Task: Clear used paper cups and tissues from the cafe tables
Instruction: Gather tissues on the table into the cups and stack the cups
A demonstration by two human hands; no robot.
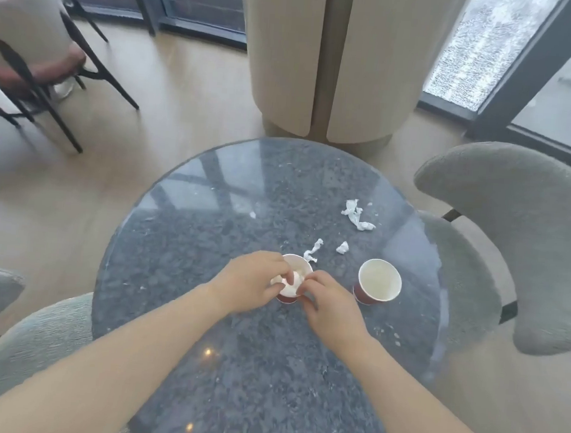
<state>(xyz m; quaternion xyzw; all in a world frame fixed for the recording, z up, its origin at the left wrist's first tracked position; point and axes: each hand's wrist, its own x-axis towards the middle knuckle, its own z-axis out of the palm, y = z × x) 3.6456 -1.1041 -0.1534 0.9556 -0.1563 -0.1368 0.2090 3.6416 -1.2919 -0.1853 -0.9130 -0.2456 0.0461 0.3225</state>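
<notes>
Both my forearms reach forward over the round dark speckled stone table [231,366], wrists angled inward so my hands meet over a red paper cup with a white inside [295,260]. My left hand [248,281], fingers curled, pinches a crumpled white tissue wad [293,279] sitting in that cup's mouth. My right hand [331,305] is curled at the cup's right rim, thumb and forefinger pinching it. Just beyond the cup lie two small torn white tissue scraps [312,251]. Farther beyond and to the right lies a longer twisted white tissue strip [357,216]. Near the cup's right side stands a second red paper cup [379,281], upright, its white inside showing.
</notes>
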